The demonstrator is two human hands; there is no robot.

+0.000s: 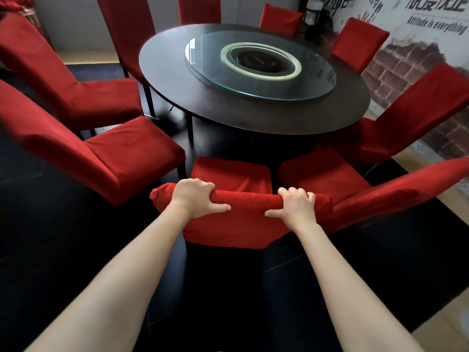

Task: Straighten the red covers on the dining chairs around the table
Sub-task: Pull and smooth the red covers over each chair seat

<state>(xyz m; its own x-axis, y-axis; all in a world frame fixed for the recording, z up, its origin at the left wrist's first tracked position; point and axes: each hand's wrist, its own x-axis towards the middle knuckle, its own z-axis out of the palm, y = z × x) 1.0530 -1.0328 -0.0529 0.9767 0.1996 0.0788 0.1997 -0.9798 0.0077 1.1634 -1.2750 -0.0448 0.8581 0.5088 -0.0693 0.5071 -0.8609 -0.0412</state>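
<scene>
Cover [243,224] on the nearest chair was soft red stretch fabric, light and limp by the look of it, likely to bunch and creep rather than slide; not fragile. It sat over the chair back directly below the camera, seat [229,174] tucked toward the round table [253,118]. Best hold judged to be the top edge of the back, where the cloth was rolled thick. Left hand [194,196] and right hand [295,204] both gripped that top roll, well apart, one toward each corner. Fingers [297,192] curled over the far side, thumbs lay along the near face, cloth clamped between. Left corner stuck out loose past the left hand. Other red-covered chairs ringed the table; glass turntable [258,64] at centre.
</scene>
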